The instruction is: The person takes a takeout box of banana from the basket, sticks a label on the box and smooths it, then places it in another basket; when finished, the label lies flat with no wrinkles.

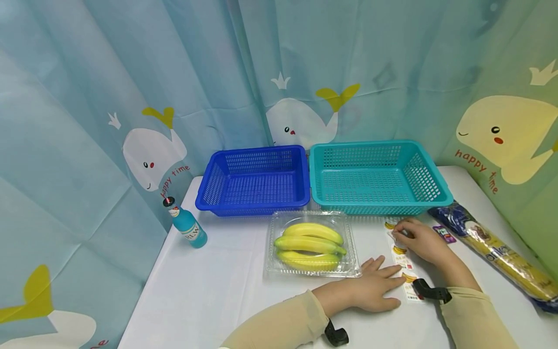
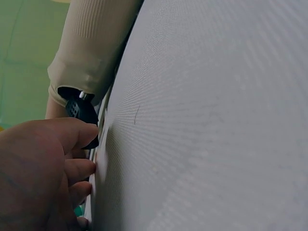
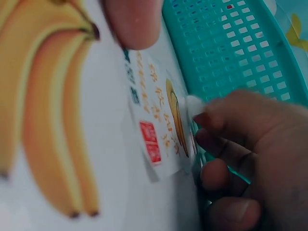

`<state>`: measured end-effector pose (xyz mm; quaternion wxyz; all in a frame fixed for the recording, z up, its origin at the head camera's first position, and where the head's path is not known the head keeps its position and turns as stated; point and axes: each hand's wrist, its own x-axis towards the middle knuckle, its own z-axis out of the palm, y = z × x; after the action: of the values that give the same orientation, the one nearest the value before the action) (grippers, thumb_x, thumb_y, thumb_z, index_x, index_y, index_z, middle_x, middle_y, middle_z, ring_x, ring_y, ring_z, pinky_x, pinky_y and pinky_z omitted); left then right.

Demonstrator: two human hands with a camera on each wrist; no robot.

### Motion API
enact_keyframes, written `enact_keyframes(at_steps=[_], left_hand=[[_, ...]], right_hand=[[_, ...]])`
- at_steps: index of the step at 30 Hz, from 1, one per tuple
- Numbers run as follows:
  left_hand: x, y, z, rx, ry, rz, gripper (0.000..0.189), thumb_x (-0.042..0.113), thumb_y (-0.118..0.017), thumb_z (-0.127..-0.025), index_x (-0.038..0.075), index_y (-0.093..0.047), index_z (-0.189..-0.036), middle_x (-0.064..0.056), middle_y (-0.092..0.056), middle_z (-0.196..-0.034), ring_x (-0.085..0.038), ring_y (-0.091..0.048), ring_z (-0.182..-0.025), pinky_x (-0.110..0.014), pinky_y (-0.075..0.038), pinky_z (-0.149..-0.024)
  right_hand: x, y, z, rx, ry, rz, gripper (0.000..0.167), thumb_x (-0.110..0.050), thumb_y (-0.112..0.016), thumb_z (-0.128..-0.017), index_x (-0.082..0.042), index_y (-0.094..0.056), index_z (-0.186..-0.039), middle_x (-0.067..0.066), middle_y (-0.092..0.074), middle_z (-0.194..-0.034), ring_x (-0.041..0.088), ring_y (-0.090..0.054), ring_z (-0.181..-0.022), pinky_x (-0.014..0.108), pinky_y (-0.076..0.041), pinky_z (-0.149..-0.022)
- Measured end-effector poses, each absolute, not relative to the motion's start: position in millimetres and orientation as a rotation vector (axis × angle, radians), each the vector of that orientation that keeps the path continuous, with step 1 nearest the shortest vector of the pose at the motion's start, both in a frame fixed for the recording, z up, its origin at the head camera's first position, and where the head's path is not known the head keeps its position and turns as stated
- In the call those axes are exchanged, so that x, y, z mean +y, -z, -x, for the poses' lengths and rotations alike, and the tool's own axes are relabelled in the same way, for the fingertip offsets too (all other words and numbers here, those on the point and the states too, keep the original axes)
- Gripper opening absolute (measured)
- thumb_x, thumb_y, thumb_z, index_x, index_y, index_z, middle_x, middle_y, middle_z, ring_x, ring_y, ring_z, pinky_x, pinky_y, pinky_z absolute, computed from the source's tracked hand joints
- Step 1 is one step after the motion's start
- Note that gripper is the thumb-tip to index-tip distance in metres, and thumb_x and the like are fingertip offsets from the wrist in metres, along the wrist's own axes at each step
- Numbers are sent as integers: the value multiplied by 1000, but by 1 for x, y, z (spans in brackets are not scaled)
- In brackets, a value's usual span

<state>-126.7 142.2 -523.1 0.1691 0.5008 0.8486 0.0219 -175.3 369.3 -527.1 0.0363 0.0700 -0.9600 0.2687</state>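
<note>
A strip of banana labels (image 1: 399, 250) lies on the white table, each printed with bananas and lettering. My right hand (image 1: 420, 241) is at its far part, where the thumb and a finger pinch the white edge of a banana label (image 3: 166, 115). That edge lifts slightly at the fingertips in the right wrist view. My left hand (image 1: 370, 286) rests palm down with fingers spread, its fingertips touching the strip's near part. Left of the strip, a clear plastic box (image 1: 270, 242) holds several bananas (image 1: 310, 243).
Behind stand a blue basket (image 1: 253, 212) and a teal basket (image 1: 370, 209). A teal bottle (image 1: 190, 227) stands at the left. At the right lies a long pasta packet (image 1: 501, 254), with a small purple packet (image 1: 444, 234) near my right hand. A whale-print curtain (image 1: 218, 72) hangs behind.
</note>
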Motion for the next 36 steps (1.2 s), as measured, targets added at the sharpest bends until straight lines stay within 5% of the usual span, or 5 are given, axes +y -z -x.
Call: enact_keyframes(at_steps=[9, 14, 19, 26, 36], left_hand=[[142, 524, 127, 2430, -39, -1436, 58, 56, -38, -101, 39, -24, -155, 18, -7, -165, -22, 0, -154, -35, -11, -125], [143, 524, 127, 2426, -42, -1435, 58, 56, -38, -101, 40, -24, -155, 18, -7, -165, -22, 0, -154, -35, -11, -125], [142, 523, 128, 2414, -51, -1432, 58, 55, -39, -101, 39, -25, -155, 18, -8, -165, -22, -1, -154, -35, -11, -125], [143, 525, 129, 2403, -68, -1424, 58, 55, -39, -101, 40, -24, -155, 19, -7, -164, -21, 1, -154, -35, -10, -125], [143, 525, 127, 2407, -68, -1406, 58, 56, -39, -101, 41, -22, -155, 20, -6, -164, -20, 0, -155, -34, -9, -125]], right_hand=[[370, 526, 177, -3051, -855, -257, 44, -40, -73, -89, -9, -65, -119, 24, -49, -133, 48, -50, -120, 70, -40, -94], [370, 528, 178, -3032, -879, -246, 27, -30, -70, -92, -11, -68, -111, 22, -52, -131, 47, -50, -120, 69, -39, -95], [371, 528, 177, -2992, -904, -207, 6, -20, -67, -94, -14, -68, -95, 19, -59, -118, 40, -57, -107, 60, -46, -87], [374, 527, 175, -2994, -1090, -24, 21, -26, -58, -100, -6, -62, -105, 8, -61, -83, 15, -52, -63, 30, -44, -53], [384, 528, 174, -2822, -1468, 257, 26, -21, -43, -103, 4, -46, -111, 4, -62, -67, 14, -54, -50, 32, -49, -46]])
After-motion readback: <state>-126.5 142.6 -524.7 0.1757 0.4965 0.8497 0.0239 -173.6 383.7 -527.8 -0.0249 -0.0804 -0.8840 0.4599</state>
